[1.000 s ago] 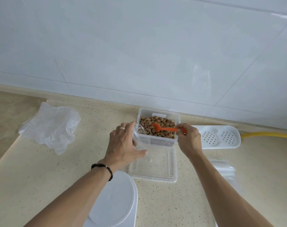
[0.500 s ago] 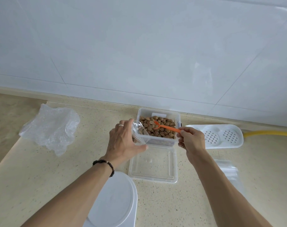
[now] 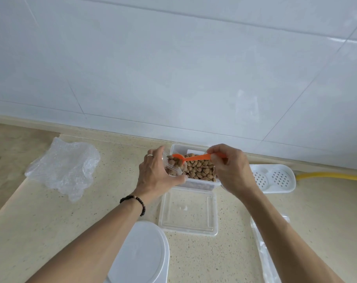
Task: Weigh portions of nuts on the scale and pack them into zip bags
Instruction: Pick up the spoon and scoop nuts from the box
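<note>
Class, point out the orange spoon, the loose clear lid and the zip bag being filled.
orange spoon (image 3: 196,158), head view, on its handle.
clear lid (image 3: 188,211), head view, on its flat middle.
zip bag (image 3: 173,163), head view, on its nut-filled front.

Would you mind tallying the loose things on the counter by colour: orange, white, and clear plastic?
Orange: 1, the spoon.
White: 2, the oval scale and the perforated tray.
Clear: 5, the nut container, its lid, the zip bag being filled, the crumpled wrap, the spare bags.
Total: 8.

Speckled beige counter (image 3: 194,258), nut box (image 3: 194,185), clear lid (image 3: 188,213), crumpled plastic (image 3: 65,170)
</note>
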The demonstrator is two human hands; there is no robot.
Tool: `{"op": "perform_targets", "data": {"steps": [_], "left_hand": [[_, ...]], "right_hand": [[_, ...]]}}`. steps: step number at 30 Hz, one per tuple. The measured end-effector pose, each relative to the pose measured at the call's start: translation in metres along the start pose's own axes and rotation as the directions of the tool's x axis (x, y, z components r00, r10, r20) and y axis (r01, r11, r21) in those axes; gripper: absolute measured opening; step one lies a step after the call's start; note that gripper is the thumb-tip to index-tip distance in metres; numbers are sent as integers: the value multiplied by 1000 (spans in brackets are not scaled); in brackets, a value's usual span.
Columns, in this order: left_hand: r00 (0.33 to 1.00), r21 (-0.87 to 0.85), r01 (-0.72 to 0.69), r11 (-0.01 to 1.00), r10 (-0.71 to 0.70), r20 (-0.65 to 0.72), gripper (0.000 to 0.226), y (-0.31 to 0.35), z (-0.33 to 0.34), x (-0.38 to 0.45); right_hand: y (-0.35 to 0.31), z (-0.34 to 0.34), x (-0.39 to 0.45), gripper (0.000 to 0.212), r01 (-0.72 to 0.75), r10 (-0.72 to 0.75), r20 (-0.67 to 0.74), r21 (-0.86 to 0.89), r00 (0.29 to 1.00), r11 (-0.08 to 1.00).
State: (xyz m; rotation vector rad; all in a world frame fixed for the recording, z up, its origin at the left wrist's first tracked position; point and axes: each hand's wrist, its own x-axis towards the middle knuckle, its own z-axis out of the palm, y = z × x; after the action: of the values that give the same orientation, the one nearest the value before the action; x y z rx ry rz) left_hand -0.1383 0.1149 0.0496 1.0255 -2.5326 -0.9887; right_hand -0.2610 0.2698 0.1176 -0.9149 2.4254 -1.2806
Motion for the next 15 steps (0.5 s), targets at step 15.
{"op": "perform_targets", "data": {"steps": [15], "left_hand": [[1000,-49,-18,999,18,-7,102,-8,3,-5]], "right_hand": [[1,-5,-2,27,80,-81,2,60,997,995]]}}
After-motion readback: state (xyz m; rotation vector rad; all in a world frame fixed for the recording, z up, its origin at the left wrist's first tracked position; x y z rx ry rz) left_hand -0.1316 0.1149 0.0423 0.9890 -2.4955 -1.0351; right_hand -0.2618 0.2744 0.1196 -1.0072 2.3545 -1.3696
